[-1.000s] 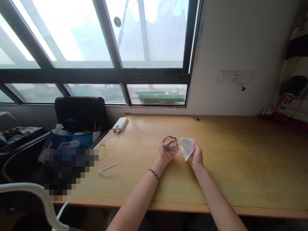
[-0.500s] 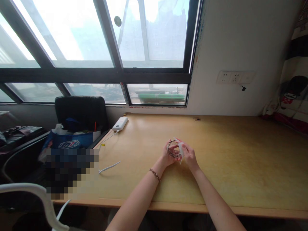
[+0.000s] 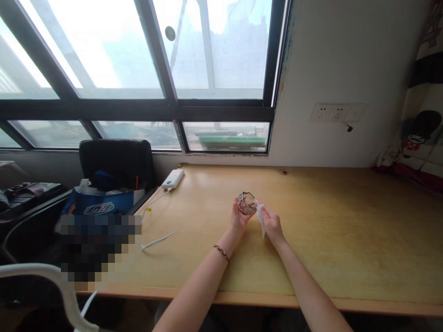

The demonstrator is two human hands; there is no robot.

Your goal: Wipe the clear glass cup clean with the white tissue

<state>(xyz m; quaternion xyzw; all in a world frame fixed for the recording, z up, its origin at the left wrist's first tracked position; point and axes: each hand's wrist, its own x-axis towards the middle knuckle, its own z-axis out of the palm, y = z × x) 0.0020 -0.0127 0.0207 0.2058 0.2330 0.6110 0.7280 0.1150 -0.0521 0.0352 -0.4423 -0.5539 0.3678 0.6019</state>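
Observation:
My left hand (image 3: 237, 220) is closed around a small clear glass vessel (image 3: 246, 204) with a dark, angular rim. The vessel is tilted so its round opening faces me, and my fingers show through its wall. Between the bent fingers of my right hand (image 3: 272, 225) is a white tissue (image 3: 260, 221), its lower end hanging down. The tissue meets the right side of the glass vessel. Both hands are just above the tabletop, and some right fingertips are hidden behind the tissue.
The wooden table (image 3: 328, 230) spreads under both arms. A white power bank (image 3: 172, 178) lies at its left edge with a white cable (image 3: 157, 240) nearby. A blue bag (image 3: 104, 201) rests on a black chair (image 3: 116, 159). A curved white tube (image 3: 41, 271) crosses the lower left.
The glass vessel has turned and risen slightly in my left hand, its opening showing more clearly. The tissue has shifted a little downward along its right side.

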